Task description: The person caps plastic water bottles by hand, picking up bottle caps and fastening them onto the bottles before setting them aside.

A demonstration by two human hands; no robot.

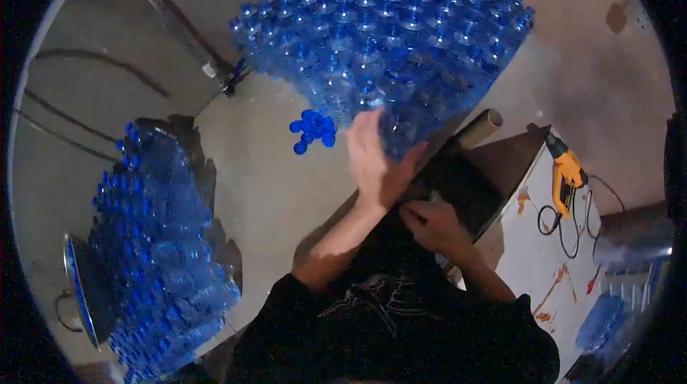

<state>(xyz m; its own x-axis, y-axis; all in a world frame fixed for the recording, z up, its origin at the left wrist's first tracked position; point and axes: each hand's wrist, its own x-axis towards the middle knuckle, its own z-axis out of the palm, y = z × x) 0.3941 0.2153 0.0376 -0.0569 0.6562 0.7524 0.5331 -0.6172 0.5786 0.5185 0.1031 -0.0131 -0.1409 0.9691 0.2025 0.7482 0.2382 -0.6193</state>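
Clear blue plastic bottles with blue caps (401,33) stand packed together in a large block in front of me. My left hand (376,162) reaches to the near edge of this block. Its fingers are stretched out and the thumb stands apart; whether the fingertips touch a bottle I cannot tell. Close to my body, my right hand (435,225) has its fingers curled together, and anything within them is hidden. Left of my left hand, a small cluster of loose blue caps (313,130) lies on the floor.
Another stack of blue bottles (164,241) fills the left side, beside a round metal-rimmed dish (84,291). On the right, an orange heat gun or similar tool (567,173) with a black cord rests on a stained white table (515,262). A cardboard tube (479,128) lies near its corner.
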